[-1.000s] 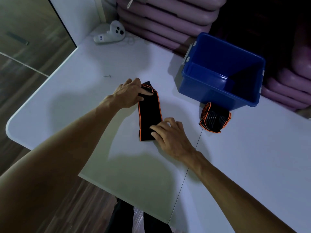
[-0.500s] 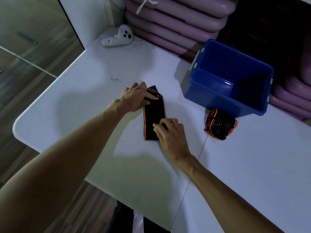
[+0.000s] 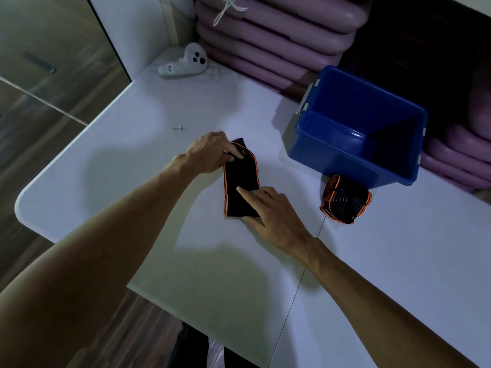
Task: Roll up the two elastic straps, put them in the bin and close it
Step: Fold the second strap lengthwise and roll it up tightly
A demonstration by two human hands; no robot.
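A black elastic strap with orange edging (image 3: 240, 176) lies flat on the white table (image 3: 127, 160). My left hand (image 3: 210, 152) pinches its far end, where a small roll is forming. My right hand (image 3: 268, 208) presses its near end down with the fingers spread on the fabric. A second strap (image 3: 345, 199), rolled up, rests on the table just in front of the blue bin (image 3: 332, 155). The bin stands open and looks empty; no lid is in view.
A white handheld controller (image 3: 186, 63) lies at the table's far corner, and a small screw (image 3: 176, 127) sits left of my hands. Stacked purple mats (image 3: 271, 35) fill the space behind the table. A seam (image 3: 300, 277) runs between two tabletops.
My right hand has slid a little up the strap toward my left hand. The head camera has shifted, so everything sits slightly lower and to the right in view.
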